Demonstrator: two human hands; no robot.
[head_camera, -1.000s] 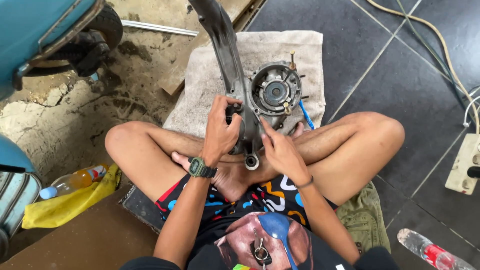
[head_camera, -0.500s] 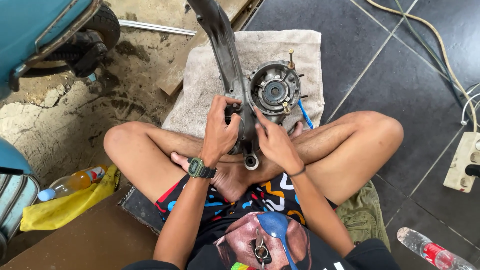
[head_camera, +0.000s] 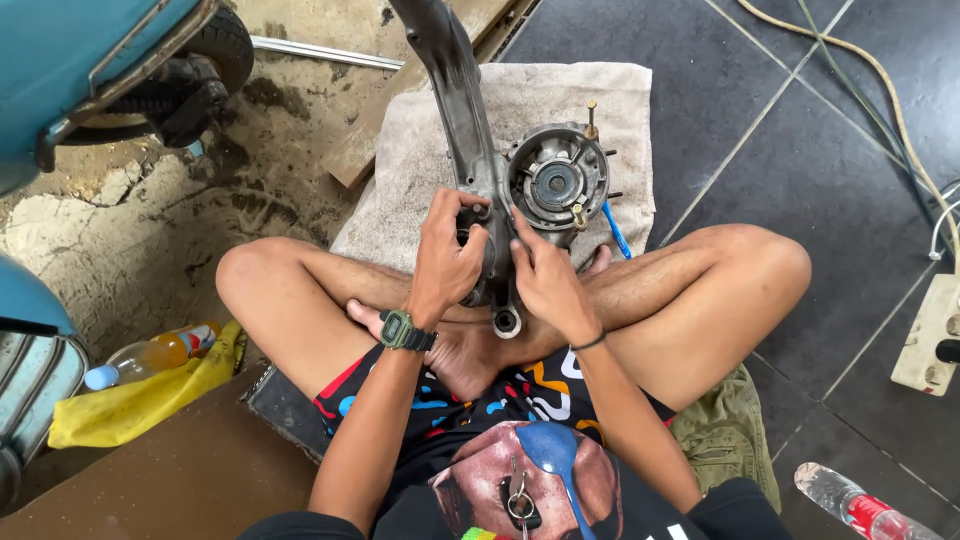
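A person sits cross-legged, gripping one grey metal scooter engine casing (head_camera: 500, 190) with the left hand (head_camera: 447, 255) and right hand (head_camera: 545, 275), both clenched on its near end. It lies on one beige towel (head_camera: 600, 95), reaching past the far edge. Two studs jut up; greasy fingers might slip. Two plastic bottles (head_camera: 150, 355) lie nearby.

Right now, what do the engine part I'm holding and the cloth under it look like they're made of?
Engine casing: seemingly cast metal, perhaps aluminium; dull grey, grimy, with a rounded hub and protruding studs. Cloth: looks like terry towel; beige, nubby pile, stained. The left hand and right hand grasp the casing's near end.
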